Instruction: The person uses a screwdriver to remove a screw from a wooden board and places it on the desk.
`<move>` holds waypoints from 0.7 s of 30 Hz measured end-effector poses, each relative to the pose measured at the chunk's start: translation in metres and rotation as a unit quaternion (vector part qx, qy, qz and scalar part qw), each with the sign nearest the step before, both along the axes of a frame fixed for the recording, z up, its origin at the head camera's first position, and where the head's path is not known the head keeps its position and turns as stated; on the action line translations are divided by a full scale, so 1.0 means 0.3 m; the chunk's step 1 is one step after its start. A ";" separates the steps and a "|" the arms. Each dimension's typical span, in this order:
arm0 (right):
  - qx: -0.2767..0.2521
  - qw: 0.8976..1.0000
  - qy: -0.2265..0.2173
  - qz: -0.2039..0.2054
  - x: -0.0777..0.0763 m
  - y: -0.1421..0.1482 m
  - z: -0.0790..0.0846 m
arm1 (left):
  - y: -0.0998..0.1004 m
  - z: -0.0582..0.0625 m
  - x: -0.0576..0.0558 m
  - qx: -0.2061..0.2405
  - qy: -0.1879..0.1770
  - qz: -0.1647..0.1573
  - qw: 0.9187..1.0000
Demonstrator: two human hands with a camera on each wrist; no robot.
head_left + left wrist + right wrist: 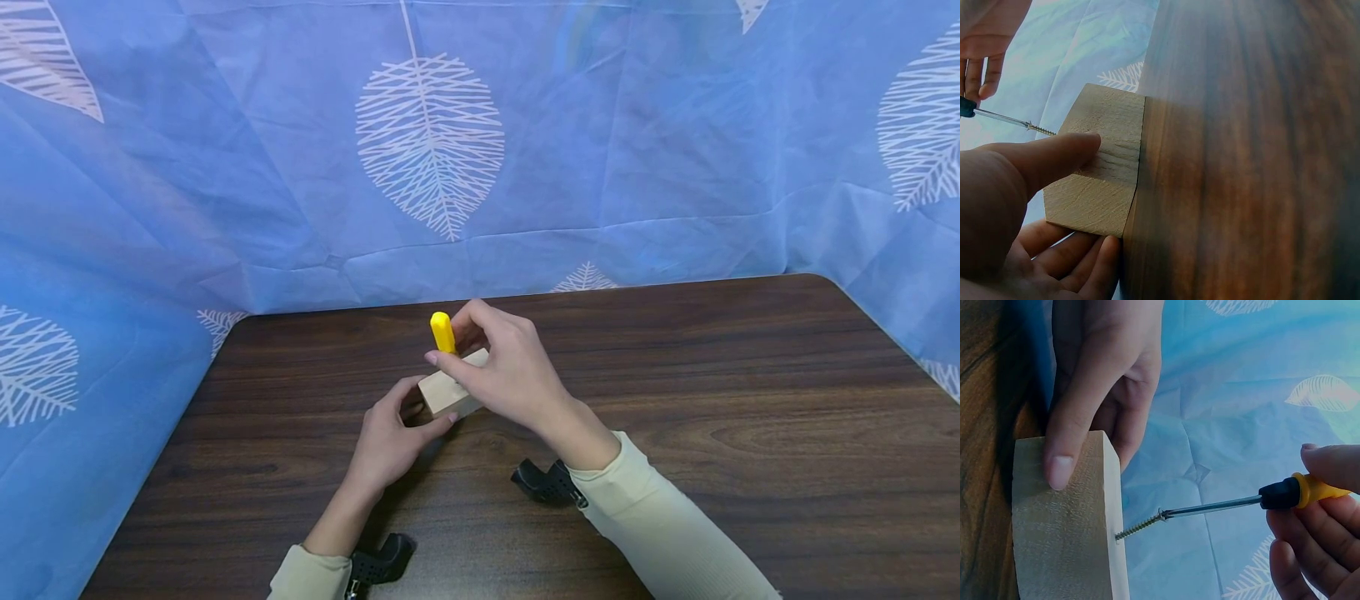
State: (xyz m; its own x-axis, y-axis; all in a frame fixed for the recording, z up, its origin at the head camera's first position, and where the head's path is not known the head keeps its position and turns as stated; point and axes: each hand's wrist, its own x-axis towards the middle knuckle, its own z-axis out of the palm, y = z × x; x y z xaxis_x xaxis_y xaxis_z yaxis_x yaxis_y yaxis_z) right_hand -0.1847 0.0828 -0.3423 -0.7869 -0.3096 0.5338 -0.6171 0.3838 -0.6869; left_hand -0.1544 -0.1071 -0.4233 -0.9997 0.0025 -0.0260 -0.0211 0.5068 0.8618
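My left hand point(386, 440) grips a pale wooden block point(450, 392) by its near end, thumb on one side and fingers around the other. In the right wrist view a threaded screw point(1140, 527) stands in the block's upper face, tip in the wood and most of its thread exposed. The steel shaft of a screwdriver point(1216, 506) meets the screw's head, roughly in line with it. Above the block, my right hand point(521, 371) holds the screwdriver's yellow handle point(442, 332) between thumb and fingers. From the head, the screw is hidden.
The block sits on a dark wood-grain table point(712, 400). Behind and to the sides hangs a blue cloth point(660, 125) with white leaf prints. Black wrist devices point(384, 558) are strapped by both sleeves.
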 end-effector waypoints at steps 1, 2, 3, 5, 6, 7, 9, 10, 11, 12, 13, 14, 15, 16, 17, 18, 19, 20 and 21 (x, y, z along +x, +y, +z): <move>-0.001 1.000 0.000 0.001 0.000 0.000 0.000 | 0.000 0.000 0.000 0.000 0.000 0.000 1.000; -0.001 1.000 0.000 0.001 0.000 0.000 0.000 | 0.000 0.000 0.000 0.000 -0.001 0.000 1.000; -0.002 1.000 0.000 0.002 0.000 -0.001 0.000 | 0.000 0.000 0.000 0.000 -0.001 0.001 1.000; -0.001 1.000 -0.001 0.000 0.001 -0.001 0.000 | 0.000 0.000 -0.001 0.000 -0.001 0.002 1.000; 0.000 1.000 -0.001 -0.001 0.001 -0.002 0.000 | 0.000 0.001 -0.001 0.000 -0.001 0.003 1.000; 0.001 1.000 -0.002 -0.003 0.001 -0.002 0.000 | 0.000 0.001 -0.001 0.000 -0.002 0.003 1.000; 0.003 1.000 -0.002 -0.005 0.002 -0.002 0.000 | 0.000 0.001 -0.002 0.000 -0.003 0.004 1.000; 0.005 1.000 -0.002 -0.007 0.002 -0.002 0.000 | 0.001 0.001 -0.002 -0.001 -0.003 0.005 1.000; 0.006 1.000 -0.003 -0.007 0.002 -0.003 0.000 | 0.001 0.001 -0.002 0.000 -0.004 0.005 1.000; 0.007 1.000 -0.004 -0.008 0.003 -0.003 0.000 | 0.001 0.001 -0.003 -0.001 -0.004 0.005 1.000; 0.008 1.000 -0.005 -0.008 0.003 -0.002 0.000 | 0.001 0.001 -0.003 -0.001 -0.004 0.005 1.000; 0.008 1.000 -0.007 -0.008 0.004 -0.002 0.000 | 0.002 0.001 -0.003 -0.001 -0.004 0.005 1.000; 0.009 1.000 -0.008 -0.009 0.004 -0.002 0.000 | 0.002 0.001 -0.003 -0.002 -0.003 0.004 1.000; 0.009 1.000 -0.010 -0.008 0.005 -0.002 -0.001 | 0.002 0.001 -0.003 -0.001 -0.002 0.004 1.000; 0.009 1.000 -0.011 -0.008 0.005 -0.002 -0.001 | 0.002 0.001 -0.002 0.000 -0.002 0.003 1.000; 0.008 1.000 -0.012 -0.007 0.005 -0.002 -0.002 | 0.002 0.000 -0.001 0.000 0.000 0.003 1.000; 0.007 1.000 -0.013 -0.006 0.005 -0.002 -0.003 | 0.002 0.000 0.000 0.001 0.001 0.002 1.000; 0.006 1.000 -0.014 -0.005 0.005 -0.002 -0.004 | 0.001 -0.001 0.000 0.002 0.001 0.002 1.000; 0.004 1.000 -0.015 -0.003 0.004 -0.002 -0.005 | 0.001 -0.001 0.000 0.004 0.002 0.002 1.000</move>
State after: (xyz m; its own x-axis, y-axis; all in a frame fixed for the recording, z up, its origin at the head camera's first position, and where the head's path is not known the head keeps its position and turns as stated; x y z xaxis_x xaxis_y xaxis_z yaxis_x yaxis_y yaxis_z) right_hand -0.1834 0.0821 -0.3438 -0.8041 -0.3087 0.5080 -0.5942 0.3942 -0.7011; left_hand -0.1543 -0.1068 -0.4238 -0.9997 -0.0005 -0.0228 -0.0200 0.5000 0.8658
